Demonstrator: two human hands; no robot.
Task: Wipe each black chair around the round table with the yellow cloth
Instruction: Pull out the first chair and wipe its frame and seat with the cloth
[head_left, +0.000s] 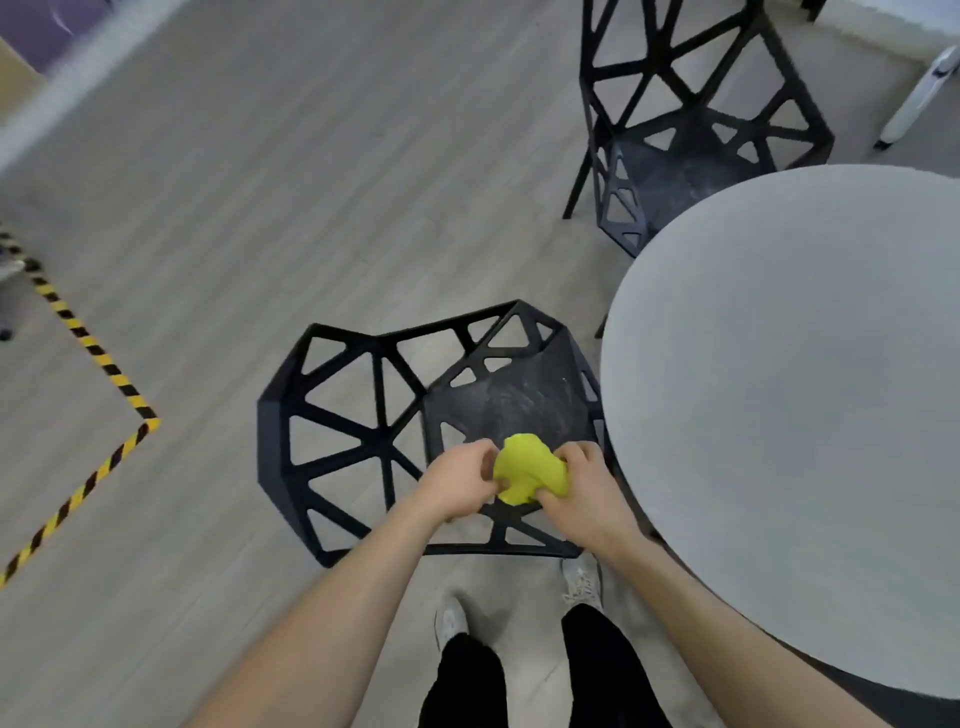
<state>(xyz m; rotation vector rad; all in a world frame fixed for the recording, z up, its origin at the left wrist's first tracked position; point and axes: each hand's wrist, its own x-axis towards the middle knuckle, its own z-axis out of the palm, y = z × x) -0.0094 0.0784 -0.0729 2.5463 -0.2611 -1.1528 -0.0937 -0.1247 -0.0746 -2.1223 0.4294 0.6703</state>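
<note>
A black lattice chair (358, 431) stands right in front of me, its dusty seat tucked against the round grey table (789, 415). Above the seat's near edge I hold a bunched yellow cloth (527, 470) between both hands. My left hand (457, 480) pinches the cloth's left side with curled fingers. My right hand (584, 491) grips its right side. A second black lattice chair (691, 119) stands farther off at the table's far side, its seat also smudged.
Yellow-and-black hazard tape (98, 358) marks a corner on the wooden floor at left. A white stick-shaped device (919, 96) leans at the upper right. My feet in white shoes (579, 582) stand just behind the near chair.
</note>
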